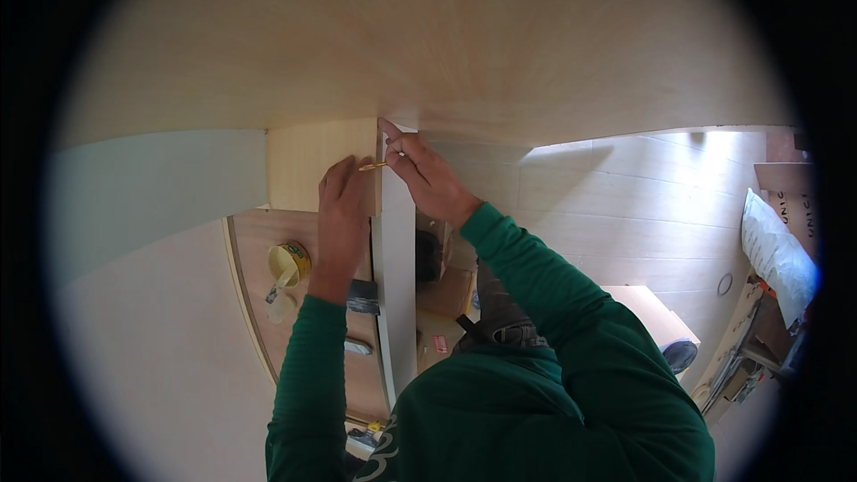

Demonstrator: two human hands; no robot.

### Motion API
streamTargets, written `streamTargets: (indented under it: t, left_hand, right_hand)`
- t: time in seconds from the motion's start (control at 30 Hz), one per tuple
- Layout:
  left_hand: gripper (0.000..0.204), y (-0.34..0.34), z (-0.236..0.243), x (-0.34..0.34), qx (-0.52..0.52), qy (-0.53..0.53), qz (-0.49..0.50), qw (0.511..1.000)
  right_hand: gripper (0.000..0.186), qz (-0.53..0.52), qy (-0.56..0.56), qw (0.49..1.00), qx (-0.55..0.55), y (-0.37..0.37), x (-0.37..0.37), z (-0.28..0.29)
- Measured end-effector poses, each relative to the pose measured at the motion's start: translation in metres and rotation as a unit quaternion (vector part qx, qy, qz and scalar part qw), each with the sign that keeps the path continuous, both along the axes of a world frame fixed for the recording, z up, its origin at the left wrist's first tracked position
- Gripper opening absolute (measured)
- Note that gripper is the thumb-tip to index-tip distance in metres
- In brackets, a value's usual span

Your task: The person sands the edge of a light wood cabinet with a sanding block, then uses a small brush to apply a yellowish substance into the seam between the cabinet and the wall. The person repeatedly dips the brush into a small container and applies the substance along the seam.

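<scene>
A short pale wooden board (299, 156) lies against the large wood-faced panel (446, 45), at the top of a narrow white upright edge (399, 277). My left hand (342, 214) is on the board, fingers bent over its surface near the right end. From the right, my right hand (430, 177) reaches to the board's right end, a thin yellowish pencil (373, 166) pinched in its fingers. The pencil points left, toward my left fingertips. One finger of my right hand stretches up to the corner where board and panel meet.
Below left, a brown surface (335, 254) bears an open yellow tub (288, 263) with a spatula in it. A dark block (363, 296) is by my left wrist. At right, a plastic-wrapped package (775, 254) and cartons (790, 205) lie along the tiled floor (616, 205).
</scene>
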State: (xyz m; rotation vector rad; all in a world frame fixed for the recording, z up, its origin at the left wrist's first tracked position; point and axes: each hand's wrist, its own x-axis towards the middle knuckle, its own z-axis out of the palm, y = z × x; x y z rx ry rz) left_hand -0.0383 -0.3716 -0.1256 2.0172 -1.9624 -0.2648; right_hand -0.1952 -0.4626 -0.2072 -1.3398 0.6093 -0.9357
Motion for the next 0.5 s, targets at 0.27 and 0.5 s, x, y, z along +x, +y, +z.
streamTargets:
  t: [0.27,0.5]
  left_hand:
    - [0.064,0.021,0.003,-0.001,-0.001,0.054,0.033,0.998]
    - [0.065,0.018,0.002,0.006,-0.018,0.065,0.011,0.998]
  right_hand:
    - [0.014,0.0,0.012,1.0,-0.009,-0.002,0.001,-0.004]
    - [0.018,0.038,0.001,0.998,0.052,0.004,-0.016,0.003]
